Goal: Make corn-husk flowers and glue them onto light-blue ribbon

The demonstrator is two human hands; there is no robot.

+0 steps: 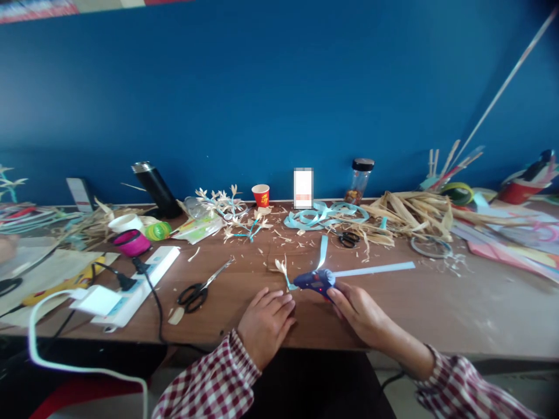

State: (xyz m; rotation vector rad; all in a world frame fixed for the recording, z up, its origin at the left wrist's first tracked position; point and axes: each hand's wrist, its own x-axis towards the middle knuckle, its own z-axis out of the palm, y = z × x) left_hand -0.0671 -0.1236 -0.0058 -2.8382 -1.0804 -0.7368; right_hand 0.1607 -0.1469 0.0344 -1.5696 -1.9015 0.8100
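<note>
My right hand [356,311] grips a blue hot glue gun [315,281] with a small red light and a long clear glue stick [375,270] out of its back. Its nozzle points left, at the light-blue lower stem of a pale husk flower [283,269]. My left hand [267,323] is closed low over the table, its fingertips at the base of that stem; the thumb is hidden. A strip of light-blue ribbon [323,250] runs up behind the glue gun. Scissors with black handles [194,295] lie to the left of my left hand.
A white power strip [151,279] with plugs and cables lies left. Finished flower sprays [220,201], a red paper cup [261,196], coiled ribbon [325,216], a jar [360,180] and dried husks [413,212] line the back. A black flask [155,189] leans against the wall. Small scissors [349,239] lie among scraps.
</note>
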